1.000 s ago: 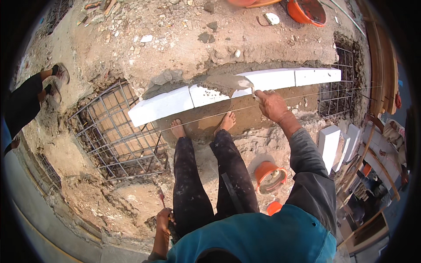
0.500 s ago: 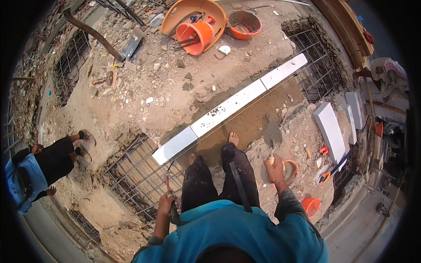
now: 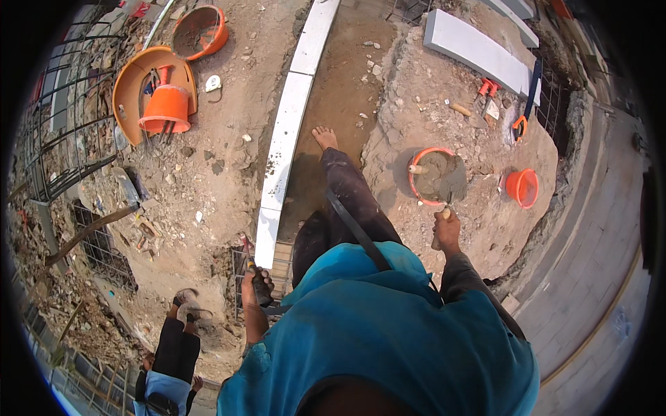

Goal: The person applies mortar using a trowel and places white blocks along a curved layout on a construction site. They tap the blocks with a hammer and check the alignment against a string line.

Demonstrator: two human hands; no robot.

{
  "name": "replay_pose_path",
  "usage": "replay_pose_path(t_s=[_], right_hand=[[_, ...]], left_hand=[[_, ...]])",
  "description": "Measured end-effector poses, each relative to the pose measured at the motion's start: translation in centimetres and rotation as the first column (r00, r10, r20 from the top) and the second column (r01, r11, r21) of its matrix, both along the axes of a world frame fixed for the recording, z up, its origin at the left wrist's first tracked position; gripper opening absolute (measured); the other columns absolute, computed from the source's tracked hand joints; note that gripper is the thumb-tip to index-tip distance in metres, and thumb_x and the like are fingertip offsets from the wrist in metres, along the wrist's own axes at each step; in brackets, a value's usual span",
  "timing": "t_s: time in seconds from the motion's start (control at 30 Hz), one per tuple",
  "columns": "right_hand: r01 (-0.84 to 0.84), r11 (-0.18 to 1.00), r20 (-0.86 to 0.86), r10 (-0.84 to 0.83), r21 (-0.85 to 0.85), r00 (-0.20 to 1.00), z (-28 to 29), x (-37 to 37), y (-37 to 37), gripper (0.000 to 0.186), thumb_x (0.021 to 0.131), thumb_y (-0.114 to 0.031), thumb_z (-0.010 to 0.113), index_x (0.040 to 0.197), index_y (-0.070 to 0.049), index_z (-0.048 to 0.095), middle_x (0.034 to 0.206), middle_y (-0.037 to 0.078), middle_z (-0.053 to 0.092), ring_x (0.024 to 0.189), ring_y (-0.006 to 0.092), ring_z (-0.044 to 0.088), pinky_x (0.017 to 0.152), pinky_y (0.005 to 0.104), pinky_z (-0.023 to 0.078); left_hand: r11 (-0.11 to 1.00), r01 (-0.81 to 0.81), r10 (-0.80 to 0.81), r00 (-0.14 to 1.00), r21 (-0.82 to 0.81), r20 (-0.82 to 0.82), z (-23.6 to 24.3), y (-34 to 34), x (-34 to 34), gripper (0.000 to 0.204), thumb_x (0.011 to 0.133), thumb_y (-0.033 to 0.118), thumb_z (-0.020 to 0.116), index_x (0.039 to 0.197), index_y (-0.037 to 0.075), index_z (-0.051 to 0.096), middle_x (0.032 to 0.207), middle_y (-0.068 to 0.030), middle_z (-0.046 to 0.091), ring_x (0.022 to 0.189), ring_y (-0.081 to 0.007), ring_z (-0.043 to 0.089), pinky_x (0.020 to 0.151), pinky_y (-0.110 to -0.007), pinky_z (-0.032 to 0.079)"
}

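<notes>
My right hand [image 3: 447,231] is closed round the wooden handle of a trowel [image 3: 454,182]. Its grey blade is over the right side of an orange bucket [image 3: 412,186] of wet grey mortar. A second wooden handle [image 3: 418,169] sticks up at the bucket's left side. In my left hand [image 3: 258,284] is a slim hand tool with a red end [image 3: 244,243] and a dark, thick part; its exact kind is unclear. Just beyond that hand lies the near end of a row of white blocks [image 3: 286,128], with grey mortar specks on top.
Loose white blocks [image 3: 479,52], a handsaw [image 3: 533,93] and a small orange bucket [image 3: 522,188] lie right. At far left are an orange basin [image 3: 123,93] and buckets. Rebar grids cover pits [image 3: 104,246]. Another person [image 3: 177,350] stands lower left.
My view and body have turned to the right, so the block row now runs nearly straight ahead. My right hand has brought the trowel to the mortar bucket. The left still grips its tool.
</notes>
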State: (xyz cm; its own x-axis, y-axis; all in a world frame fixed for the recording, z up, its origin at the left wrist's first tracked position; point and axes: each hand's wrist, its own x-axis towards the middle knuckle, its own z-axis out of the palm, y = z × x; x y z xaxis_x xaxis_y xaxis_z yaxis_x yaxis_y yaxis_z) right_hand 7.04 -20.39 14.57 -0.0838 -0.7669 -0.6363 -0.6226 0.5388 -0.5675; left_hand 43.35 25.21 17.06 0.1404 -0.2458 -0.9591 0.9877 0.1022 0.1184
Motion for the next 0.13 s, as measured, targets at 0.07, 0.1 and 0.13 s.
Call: replay_pose_path(t_s=[0.07, 0.1, 0.13], right_hand=[[0.075, 0.993, -0.013, -0.074, 0.094, 0.997, 0.5, 0.9, -2.4, 0.011, 0.086, -0.013, 0.063, 0.090, -0.008, 0.054, 0.065, 0.001, 0.053, 0.050, 0.0129, 0.052, 0.046, 0.0293, 0.045], [0.110, 0.984, -0.024, -0.108, 0.137, 0.994, 0.6, 0.9, -3.5, 0.011, 0.087, -0.013, 0.064, 0.091, -0.008, 0.054, 0.065, 0.001, 0.053, 0.050, 0.0135, 0.052, 0.046, 0.0295, 0.045], [0.144, 0.967, -0.006, -0.147, 0.208, 0.989, 0.7, 0.7, -4.2, 0.016, 0.087, -0.016, 0.065, 0.096, -0.009, 0.054, 0.064, 0.001, 0.053, 0.050, 0.0142, 0.052, 0.046, 0.0306, 0.046]], left_hand=[[0.999, 0.040, -0.041, 0.999, -0.034, -0.012, 0.0, -2.3, 1.9, 0.031, 0.084, 0.030, 0.071, 0.102, 0.010, 0.056, 0.085, -0.0061, 0.061, 0.070, -0.0195, 0.059, 0.061, -0.035, 0.051], [0.996, 0.078, -0.078, 0.997, -0.047, 0.005, -0.4, -3.3, 2.4, 0.033, 0.084, 0.032, 0.071, 0.104, 0.010, 0.056, 0.086, -0.0065, 0.061, 0.069, -0.0202, 0.059, 0.061, -0.036, 0.052], [0.992, 0.115, -0.114, 0.993, -0.059, 0.022, -0.9, -4.2, 2.9, 0.035, 0.085, 0.033, 0.072, 0.105, 0.009, 0.056, 0.087, -0.0070, 0.062, 0.069, -0.0209, 0.059, 0.062, -0.037, 0.052]])
